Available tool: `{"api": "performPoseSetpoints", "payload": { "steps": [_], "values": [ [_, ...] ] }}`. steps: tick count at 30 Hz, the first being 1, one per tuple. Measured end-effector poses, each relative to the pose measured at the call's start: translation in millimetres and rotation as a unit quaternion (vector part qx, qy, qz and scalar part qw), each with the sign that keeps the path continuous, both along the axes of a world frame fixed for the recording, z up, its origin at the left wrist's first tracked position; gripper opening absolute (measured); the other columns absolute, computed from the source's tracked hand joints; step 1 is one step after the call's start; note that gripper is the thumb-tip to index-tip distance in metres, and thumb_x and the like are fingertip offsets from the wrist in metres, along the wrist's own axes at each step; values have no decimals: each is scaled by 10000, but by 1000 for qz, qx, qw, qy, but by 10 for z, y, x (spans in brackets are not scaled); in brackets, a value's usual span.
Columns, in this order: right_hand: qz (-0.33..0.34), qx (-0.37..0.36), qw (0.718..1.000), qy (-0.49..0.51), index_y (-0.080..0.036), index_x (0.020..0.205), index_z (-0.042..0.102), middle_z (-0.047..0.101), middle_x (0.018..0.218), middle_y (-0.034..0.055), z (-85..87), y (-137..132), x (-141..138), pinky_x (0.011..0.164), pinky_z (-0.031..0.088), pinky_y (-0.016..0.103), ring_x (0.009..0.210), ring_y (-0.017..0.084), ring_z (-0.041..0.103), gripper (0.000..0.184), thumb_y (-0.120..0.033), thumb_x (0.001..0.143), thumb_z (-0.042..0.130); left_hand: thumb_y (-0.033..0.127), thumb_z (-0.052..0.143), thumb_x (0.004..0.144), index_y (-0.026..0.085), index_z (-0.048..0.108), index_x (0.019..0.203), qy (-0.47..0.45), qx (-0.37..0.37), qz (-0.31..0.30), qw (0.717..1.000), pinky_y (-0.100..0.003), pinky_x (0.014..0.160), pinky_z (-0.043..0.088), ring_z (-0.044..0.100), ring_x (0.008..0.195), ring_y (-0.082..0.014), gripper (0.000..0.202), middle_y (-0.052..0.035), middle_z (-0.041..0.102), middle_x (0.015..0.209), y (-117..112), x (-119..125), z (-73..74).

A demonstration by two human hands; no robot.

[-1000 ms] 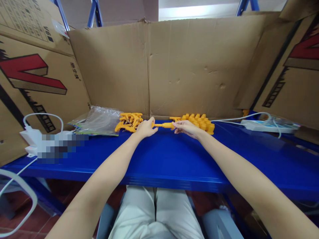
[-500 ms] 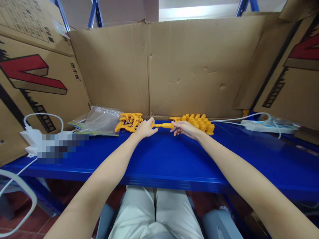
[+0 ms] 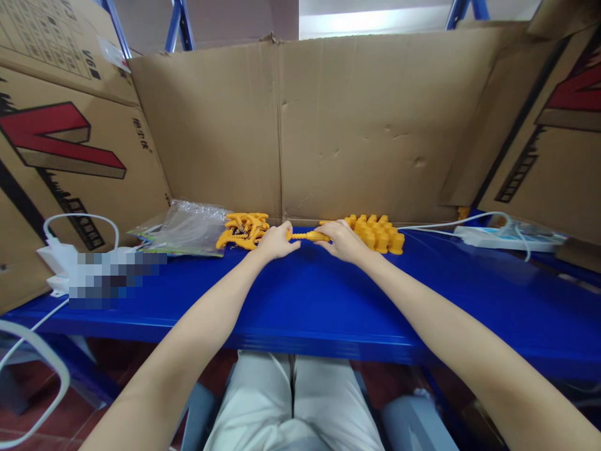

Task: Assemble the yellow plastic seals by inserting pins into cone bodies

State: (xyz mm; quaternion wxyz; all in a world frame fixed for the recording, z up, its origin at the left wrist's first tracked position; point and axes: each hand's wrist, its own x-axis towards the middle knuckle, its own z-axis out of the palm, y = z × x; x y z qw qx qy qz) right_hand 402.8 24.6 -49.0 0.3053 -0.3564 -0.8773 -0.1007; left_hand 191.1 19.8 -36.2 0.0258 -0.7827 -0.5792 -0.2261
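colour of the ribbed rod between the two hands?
Orange-yellow all over; the rod shows best in the head view.

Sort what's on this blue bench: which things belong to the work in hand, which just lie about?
In use: left hand, right hand, orange rod held by both, pile of orange pieces, orange caps.
Lying about: clear plastic bag, white power strip, white charger.

Even, bright light falls from above; a white strip [image 3: 375, 22] glows overexposed behind the cardboard wall [image 3: 366, 125]. The blue shelf [image 3: 310, 294] shows a soft sheen, and faint shadows sit under the left hand [image 3: 275, 243] and right hand [image 3: 345, 241]. The orange rod [image 3: 307, 236] is sharp. Edges bow outward, and a pixelated patch [image 3: 113, 279] blurs the left.
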Motion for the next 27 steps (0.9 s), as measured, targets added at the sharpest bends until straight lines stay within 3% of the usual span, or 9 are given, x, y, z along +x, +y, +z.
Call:
{"api": "performPoseSetpoints", "payload": {
  "steps": [8,20,27],
  "values": [
    [23,-42,999,8,-173,1006,695,702,957,123,72,-41,50,841,430,360,898,250,628,251,-342,846,599,406,563,768,230,523,1038,31,22,18,999,-318,702,433,640,804,-255,325,-56,644,788,-105,62,41],
    [20,-228,970,81,-126,962,698,673,769,46,135,-33,73,558,375,245,602,135,528,371,-439,778,621,384,538,805,222,502,1098,65,30,10,997,-318,756,446,651,865,-253,336,-66,661,838,-175,106,85],
    [7,-203,977,72,-121,957,688,689,810,60,128,-1,77,598,424,250,664,152,582,319,-386,794,619,425,544,789,231,510,1069,52,25,4,998,-309,714,440,645,808,-243,342,-53,650,804,-118,102,42]
  ]
}}
